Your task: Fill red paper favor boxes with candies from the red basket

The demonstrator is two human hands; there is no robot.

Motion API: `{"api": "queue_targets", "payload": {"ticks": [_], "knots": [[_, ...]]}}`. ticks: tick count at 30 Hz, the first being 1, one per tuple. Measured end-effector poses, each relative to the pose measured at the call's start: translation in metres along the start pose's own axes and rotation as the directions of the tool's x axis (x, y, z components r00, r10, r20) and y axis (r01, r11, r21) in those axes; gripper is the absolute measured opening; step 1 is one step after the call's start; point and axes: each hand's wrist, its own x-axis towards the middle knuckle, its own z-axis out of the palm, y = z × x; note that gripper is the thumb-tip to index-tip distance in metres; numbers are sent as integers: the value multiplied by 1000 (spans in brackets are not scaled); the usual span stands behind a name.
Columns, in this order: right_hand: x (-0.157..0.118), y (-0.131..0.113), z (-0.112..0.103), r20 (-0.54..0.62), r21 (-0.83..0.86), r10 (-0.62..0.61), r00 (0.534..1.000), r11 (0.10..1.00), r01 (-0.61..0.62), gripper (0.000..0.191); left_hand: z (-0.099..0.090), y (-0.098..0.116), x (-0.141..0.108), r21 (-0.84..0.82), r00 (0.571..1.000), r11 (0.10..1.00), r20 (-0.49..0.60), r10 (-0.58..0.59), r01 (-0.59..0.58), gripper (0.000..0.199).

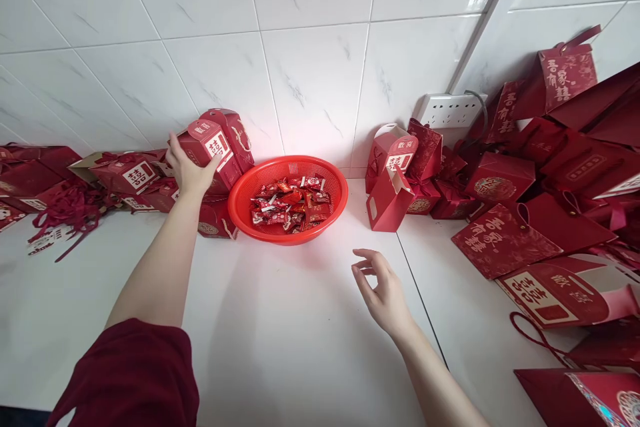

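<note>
My left hand (193, 170) is wrapped round a red gift box (216, 147) with a white label and gold characters, at the stack left of the basket. Another red box (237, 140) with a twisted cord stands right behind it, and a lower one (215, 220) sits beneath. My right hand (379, 290) hovers over the white table with fingers curled apart and nothing in them. Between the hands, near the wall, stands a red plastic basket (240, 227) holding wrapped candies (293, 203). An open-topped red box (390, 200) stands beyond my right hand.
Many red gift boxes (525, 233) are piled along the right side. More boxes (125, 173) and a tangle of dark red ribbons (73, 207) lie at the left. A white power strip (447, 110) is by the tiled wall (315, 93). A seam crosses the table (290, 340).
</note>
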Motion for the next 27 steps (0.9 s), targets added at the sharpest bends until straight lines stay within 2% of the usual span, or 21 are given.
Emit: {"api": "queue_targets", "payload": {"ticks": [3, 6, 8, 14, 19, 23, 27], "knots": [[0, -1, 0, 8, -4, 6, 1000, 1000, -6, 24, 3, -8, -9, -43, 998, 998, -12, -55, 54, 126], [1, -1, 1, 11, -7, -1, 1000, 1000, 2, 23, 7, -15, -14, -33, 976, 976, 49, -214, 216, 130], [1, 0, 1, 16, -7, 1, 1000, 1000, -1, 23, 7, -18, -15, -2, 959, 963, 87, -270, 271, 128], [-1, 2, 3, 34, -3, 11, 999, 1000, -10, 24, 7, -19, -16, 49, 960, 963, 76, -268, 265, 108], [-1, 0, 3, 40, 1, 21, 999, 1000, -21, 24, 6, -21, -13, 85, 933, 940, 119, -340, 332, 102], [1, -3, 3, 48, 10, 35, 998, 999, -35, 24, 3, -19, -11, 80, 915, 930, 163, -368, 360, 110], [3, -6, 3, 61, 19, 30, 998, 999, -31, 23, 1, -14, -14, 20, 928, 943, 173, -331, 333, 127]]}}
